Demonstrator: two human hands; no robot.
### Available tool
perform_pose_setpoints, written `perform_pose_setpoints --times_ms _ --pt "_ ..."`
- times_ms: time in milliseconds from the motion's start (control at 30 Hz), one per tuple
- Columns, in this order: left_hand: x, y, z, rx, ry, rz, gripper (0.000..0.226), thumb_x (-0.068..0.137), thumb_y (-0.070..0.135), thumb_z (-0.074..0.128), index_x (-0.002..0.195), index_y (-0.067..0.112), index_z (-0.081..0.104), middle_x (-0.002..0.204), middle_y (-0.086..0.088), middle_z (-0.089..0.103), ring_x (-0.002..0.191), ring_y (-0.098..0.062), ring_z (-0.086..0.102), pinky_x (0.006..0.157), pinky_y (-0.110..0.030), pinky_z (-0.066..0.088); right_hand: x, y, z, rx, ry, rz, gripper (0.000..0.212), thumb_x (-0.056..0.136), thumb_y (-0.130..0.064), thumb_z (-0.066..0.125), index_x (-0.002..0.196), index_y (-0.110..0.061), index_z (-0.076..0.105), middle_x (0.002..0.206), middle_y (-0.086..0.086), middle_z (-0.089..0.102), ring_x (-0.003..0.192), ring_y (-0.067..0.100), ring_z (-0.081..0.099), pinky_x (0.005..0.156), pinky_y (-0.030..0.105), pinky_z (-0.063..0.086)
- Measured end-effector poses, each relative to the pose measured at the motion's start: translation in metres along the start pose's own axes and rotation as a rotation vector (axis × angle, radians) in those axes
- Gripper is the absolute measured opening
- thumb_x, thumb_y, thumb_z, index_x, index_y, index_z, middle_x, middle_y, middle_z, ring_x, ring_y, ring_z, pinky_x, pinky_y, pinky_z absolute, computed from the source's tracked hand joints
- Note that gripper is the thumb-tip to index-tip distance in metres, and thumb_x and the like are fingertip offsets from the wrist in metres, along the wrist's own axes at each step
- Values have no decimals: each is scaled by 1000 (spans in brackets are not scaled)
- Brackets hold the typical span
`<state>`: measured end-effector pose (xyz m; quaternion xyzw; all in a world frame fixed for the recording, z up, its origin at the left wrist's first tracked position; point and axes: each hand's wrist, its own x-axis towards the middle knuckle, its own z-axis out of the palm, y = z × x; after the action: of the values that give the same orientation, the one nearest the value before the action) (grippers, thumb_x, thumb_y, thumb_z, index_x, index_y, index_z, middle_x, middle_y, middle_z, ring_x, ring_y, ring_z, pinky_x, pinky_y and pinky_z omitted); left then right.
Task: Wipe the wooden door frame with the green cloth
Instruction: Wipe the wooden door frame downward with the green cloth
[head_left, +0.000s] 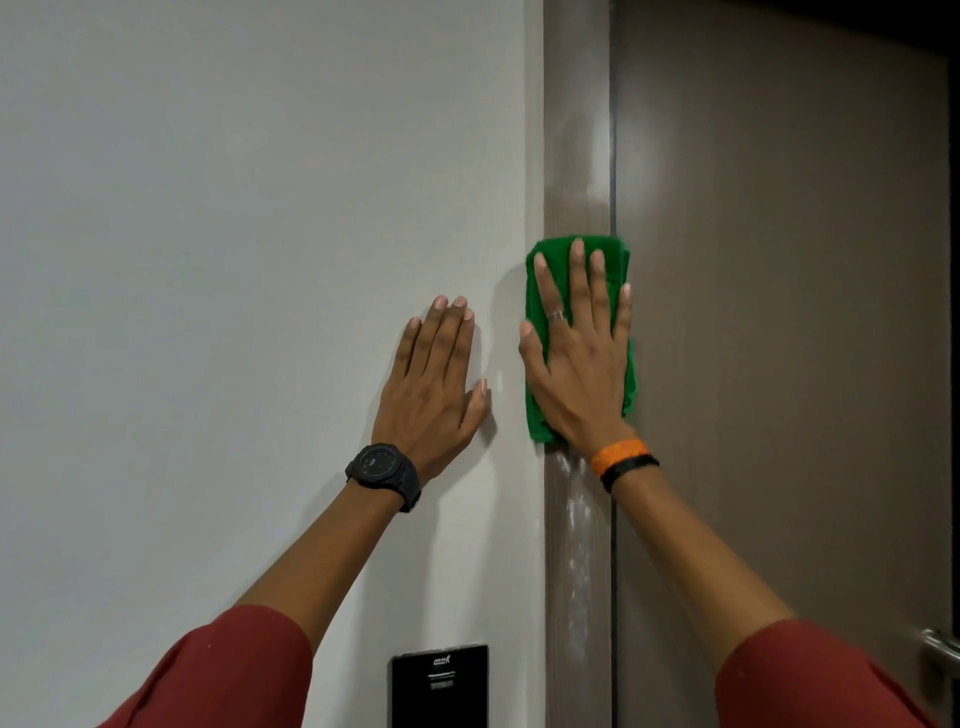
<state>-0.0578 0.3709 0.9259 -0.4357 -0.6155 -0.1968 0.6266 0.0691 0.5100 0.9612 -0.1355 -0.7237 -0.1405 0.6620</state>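
Observation:
A brown wooden door frame (576, 130) runs vertically right of centre, with wet streaks on it below my wrist. The folded green cloth (537, 405) lies flat against the frame at mid height. My right hand (582, 358) presses on the cloth with the palm flat and fingers spread, pointing up. My left hand (436, 389) rests flat on the white wall (234, 260) just left of the frame, fingers together, holding nothing. It wears a black watch.
The brown door (779, 312) fills the right side, with a metal handle (940, 644) at the lower right edge. A black wall panel (441, 686) is mounted low on the wall, left of the frame.

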Motion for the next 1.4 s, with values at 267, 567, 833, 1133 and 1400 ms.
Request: perform_pose_setpoints --times_ms 267,567,833,1133,1400 --pt "-32 15 4 8 -66 68 70 102 36 38 160 1 20 169 -17 20 159 -30 12 128 -52 17 -32 1 -2 99 -11 44 63 100 -39 48 157 -15 33 172 11 13 161 27 7 128 60 10" --pt "-65 24 11 8 -75 84 72 101 37 39 161 2 18 170 -15 18 159 -30 8 129 -52 13 -119 8 10 27 -51 27 67 106 -50 30 164 -18 17 173 12 5 161 32 2 130 58 5" --pt "-78 34 16 32 -111 86 73 101 38 39 161 2 16 170 -15 16 159 -31 8 128 -54 13 -106 9 11 -9 -60 40 65 105 -45 32 164 -20 19 173 12 9 161 32 4 128 61 12" --pt "-108 45 19 14 -112 70 75 98 31 43 161 1 16 170 -16 16 159 -32 9 130 -50 7 -191 2 13 2 -124 81 67 104 -46 36 163 -21 18 173 12 9 161 32 4 127 63 12" --pt "-127 44 17 30 -148 96 76 97 33 46 161 2 18 170 -15 16 159 -31 11 129 -51 12 -97 4 9 -8 -77 88 66 105 -47 33 163 -20 20 172 14 13 160 33 8 127 61 11"
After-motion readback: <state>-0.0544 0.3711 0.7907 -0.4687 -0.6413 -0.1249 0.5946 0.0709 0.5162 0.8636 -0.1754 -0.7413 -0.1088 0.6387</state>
